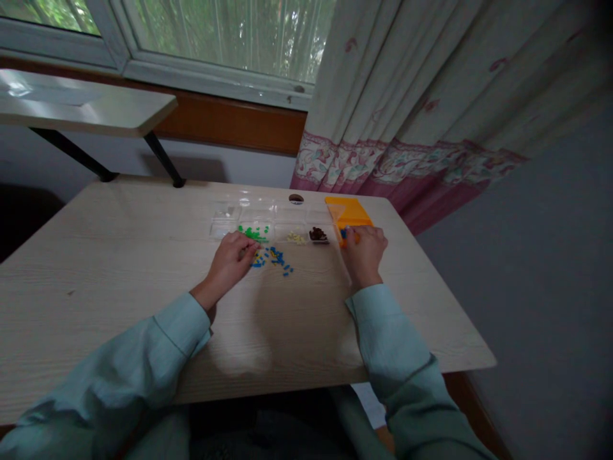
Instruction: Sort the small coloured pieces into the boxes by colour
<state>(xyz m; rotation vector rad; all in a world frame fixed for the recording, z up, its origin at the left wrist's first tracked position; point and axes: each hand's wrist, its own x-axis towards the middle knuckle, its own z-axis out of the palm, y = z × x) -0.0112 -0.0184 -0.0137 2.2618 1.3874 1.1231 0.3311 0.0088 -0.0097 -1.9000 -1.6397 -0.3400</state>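
A loose pile of small blue pieces [276,257], with a few yellow ones among them, lies on the table. At the left edge of this pile is my left hand [233,257], its thumb and fingers pinched together; whatever is between them is too small to tell. My right hand [366,250] is closed over the near end of an orange tray [352,212], and blue bits show beside its fingertips. What the right fingers grip is hidden. A clear compartment box [257,216] holds green pieces [253,233], pale yellow pieces [296,238] and dark brown pieces [317,234] in separate front compartments.
The pale wooden table [119,268] reaches a wall on the right. A raised shelf [96,105] on black legs stands at the back left. Behind the table hang a flowered curtain [383,96] and a window [230,38]. A round hole [296,199] sits near the back edge.
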